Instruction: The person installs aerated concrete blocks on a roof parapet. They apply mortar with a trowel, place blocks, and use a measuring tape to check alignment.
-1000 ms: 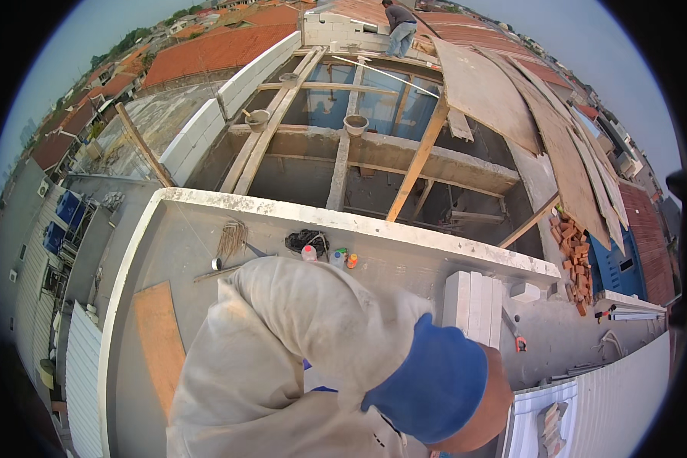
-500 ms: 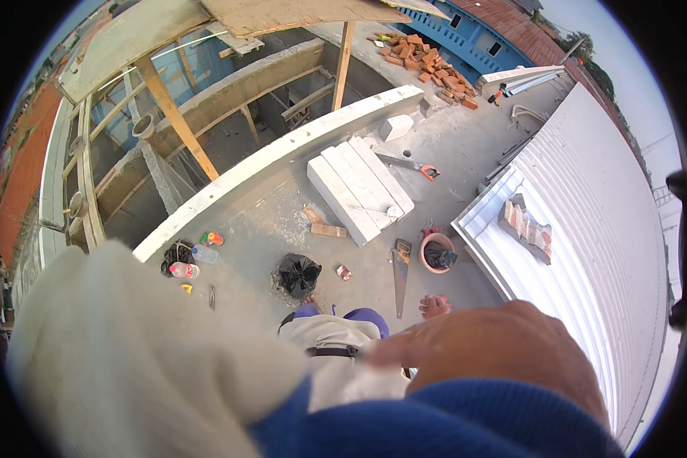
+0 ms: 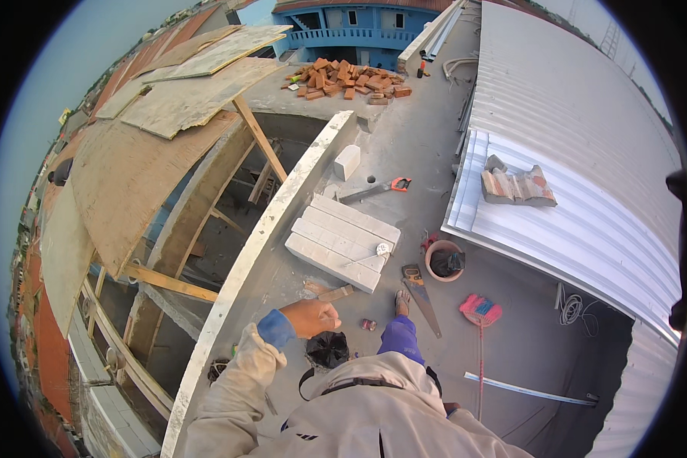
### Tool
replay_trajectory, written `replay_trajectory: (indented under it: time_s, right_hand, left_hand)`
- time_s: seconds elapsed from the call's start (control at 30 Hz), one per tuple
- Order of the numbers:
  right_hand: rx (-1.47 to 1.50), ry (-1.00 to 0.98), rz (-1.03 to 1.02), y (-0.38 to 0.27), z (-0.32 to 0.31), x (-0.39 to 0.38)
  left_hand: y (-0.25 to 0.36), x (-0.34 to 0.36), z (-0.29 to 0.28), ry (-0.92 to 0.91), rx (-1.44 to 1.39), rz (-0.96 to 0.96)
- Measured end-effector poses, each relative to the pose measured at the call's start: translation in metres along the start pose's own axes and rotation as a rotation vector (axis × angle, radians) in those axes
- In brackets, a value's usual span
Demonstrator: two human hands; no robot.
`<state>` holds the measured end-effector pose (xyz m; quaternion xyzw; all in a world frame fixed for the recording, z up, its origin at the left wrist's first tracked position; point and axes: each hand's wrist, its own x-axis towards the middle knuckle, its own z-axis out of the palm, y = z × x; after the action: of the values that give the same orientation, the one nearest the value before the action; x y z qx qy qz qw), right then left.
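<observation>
My left hand (image 3: 310, 317) reaches forward from a beige sleeve with a blue cuff, fingers loosely curled, and I see nothing in it. It hovers over the concrete slab beside the long parapet (image 3: 261, 243). A small flat wooden piece (image 3: 336, 293) lies just beyond the fingers, and a black bag (image 3: 328, 348) sits just below the hand. A stack of white blocks (image 3: 336, 238) lies a little further ahead. My right hand is out of sight. One foot (image 3: 401, 302) shows beside a handsaw (image 3: 422, 295).
A second saw with an orange handle (image 3: 375, 189) and a single white block (image 3: 347, 162) lie further off. A round bucket (image 3: 444, 260), red broom (image 3: 479, 311), metal strip (image 3: 530, 390) and cable coil (image 3: 569, 305) sit right. Beyond the parapet is an open drop with timber formwork (image 3: 168, 278). Bricks (image 3: 343, 76) are piled far ahead.
My left arm filled the view close to the camera; it has dropped and now stretches out over the slab. The view has swung, bringing the blocks and tools ahead of me.
</observation>
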<state>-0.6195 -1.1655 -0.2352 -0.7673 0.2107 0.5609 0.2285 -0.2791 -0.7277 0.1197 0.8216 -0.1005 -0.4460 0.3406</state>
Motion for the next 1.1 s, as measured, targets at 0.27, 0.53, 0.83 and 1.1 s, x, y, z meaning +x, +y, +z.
replay_trajectory:
  time_s: [0.27,0.53,0.83,1.1]
  right_hand:
    - [-0.113,0.069,-0.317,-0.1,-0.203,0.108]
    - [0.438,0.366,-0.397,-0.232,-0.323,0.17]
    - [-0.018,-0.095,-0.226,-0.284,-0.241,0.184]
    - [-0.074,0.266,-0.365,-0.37,-0.308,0.39]
  left_hand:
    - [-0.143,0.164,0.027,-0.035,-0.141,-0.289]
    - [-0.19,0.229,0.082,-0.046,0.164,-0.446]
    - [-0.215,0.31,0.051,0.037,-0.142,-0.631]
    - [-0.387,0.48,0.013,0.146,0.167,-0.75]
